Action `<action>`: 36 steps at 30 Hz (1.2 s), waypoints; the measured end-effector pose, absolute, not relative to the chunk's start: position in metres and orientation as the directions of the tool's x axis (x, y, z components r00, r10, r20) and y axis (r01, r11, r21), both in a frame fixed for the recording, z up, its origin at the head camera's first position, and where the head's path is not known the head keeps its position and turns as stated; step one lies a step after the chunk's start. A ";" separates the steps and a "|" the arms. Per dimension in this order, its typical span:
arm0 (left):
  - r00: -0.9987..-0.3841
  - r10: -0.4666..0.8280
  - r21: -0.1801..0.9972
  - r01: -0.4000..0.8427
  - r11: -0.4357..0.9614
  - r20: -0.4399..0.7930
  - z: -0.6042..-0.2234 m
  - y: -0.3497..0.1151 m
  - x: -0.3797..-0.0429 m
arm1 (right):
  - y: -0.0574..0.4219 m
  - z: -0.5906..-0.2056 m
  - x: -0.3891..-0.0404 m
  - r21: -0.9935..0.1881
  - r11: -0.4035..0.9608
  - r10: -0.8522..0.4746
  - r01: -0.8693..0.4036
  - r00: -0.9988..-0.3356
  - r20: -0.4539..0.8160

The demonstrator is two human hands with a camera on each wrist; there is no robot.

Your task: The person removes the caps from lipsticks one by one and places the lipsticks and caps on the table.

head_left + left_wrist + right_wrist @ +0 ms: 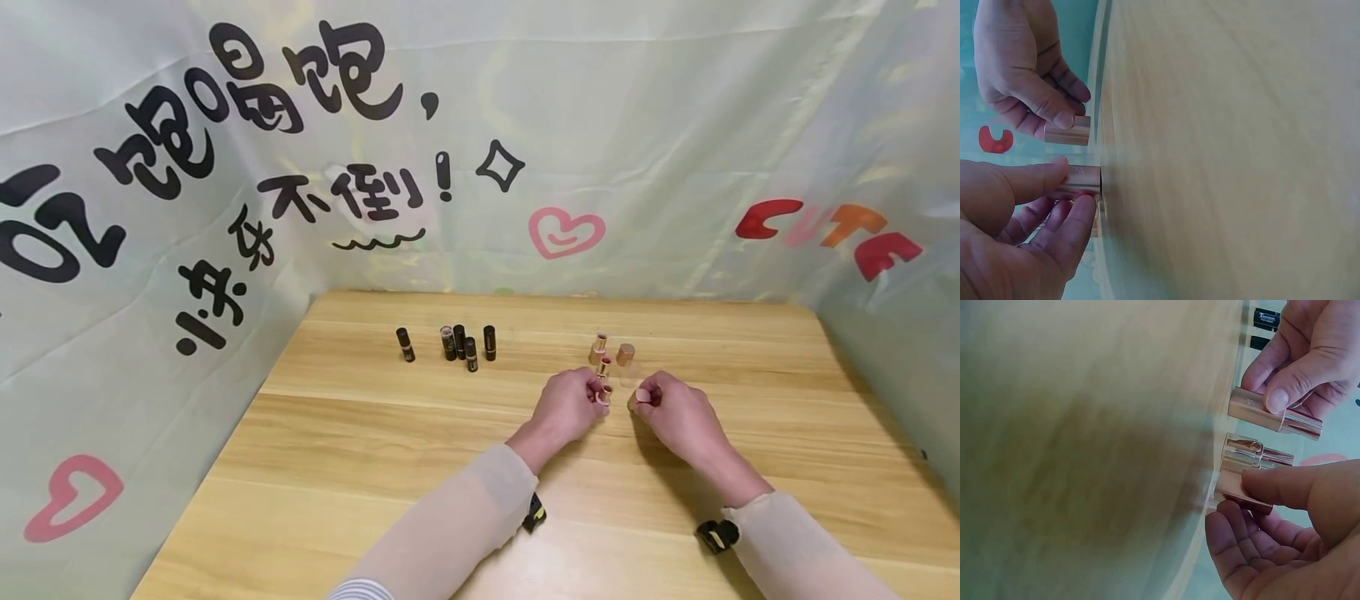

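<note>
On the right half of the table my left hand (567,403) pinches an uncapped rose-gold lipstick (1259,410), which stands upright with its base on the wood. To its right, my right hand (684,418) pinches a rose-gold lipstick cap (1067,131) between thumb and fingers. Cap and lipstick are apart, side by side. Just behind the left fingers stands a second uncapped lipstick (603,367), and a third lipstick (598,347) is farther back. Beside that one stands another rose-gold cap (626,355). A faint, transparent piece, possibly a clear cap (630,375), shows behind the right hand.
Several black lipstick tubes (460,342) stand in a loose group left of the hands, with one black tube (406,344) farther left. A printed cloth (660,150) hangs along the wooden table's (360,467) back and sides.
</note>
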State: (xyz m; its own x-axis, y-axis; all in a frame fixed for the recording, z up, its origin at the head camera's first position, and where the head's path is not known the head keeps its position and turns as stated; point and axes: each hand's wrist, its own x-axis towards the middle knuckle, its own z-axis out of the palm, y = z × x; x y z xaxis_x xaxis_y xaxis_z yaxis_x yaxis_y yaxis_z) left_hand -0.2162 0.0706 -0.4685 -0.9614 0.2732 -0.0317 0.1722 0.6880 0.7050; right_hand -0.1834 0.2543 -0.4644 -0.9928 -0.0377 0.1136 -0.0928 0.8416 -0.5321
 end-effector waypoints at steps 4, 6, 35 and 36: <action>-0.962 0.272 0.703 0.174 0.689 -0.028 -0.470 0.072 -0.217 | 0.254 -0.465 -0.184 -0.522 0.847 -0.048 -0.103 -0.992 0.117; -0.961 0.274 0.703 0.178 0.689 -0.025 -0.471 0.073 -0.217 | 0.254 -0.465 -0.184 -0.519 0.848 -0.054 -0.107 -0.992 0.118; -0.958 0.286 0.641 0.220 0.735 0.001 -0.475 0.072 -0.219 | 0.254 -0.465 -0.186 -0.501 0.859 -0.073 -0.105 -0.994 0.082; -0.958 0.286 0.642 0.218 0.735 -0.001 -0.476 0.072 -0.219 | 0.254 -0.466 -0.186 -0.501 0.859 -0.074 -0.104 -0.994 0.080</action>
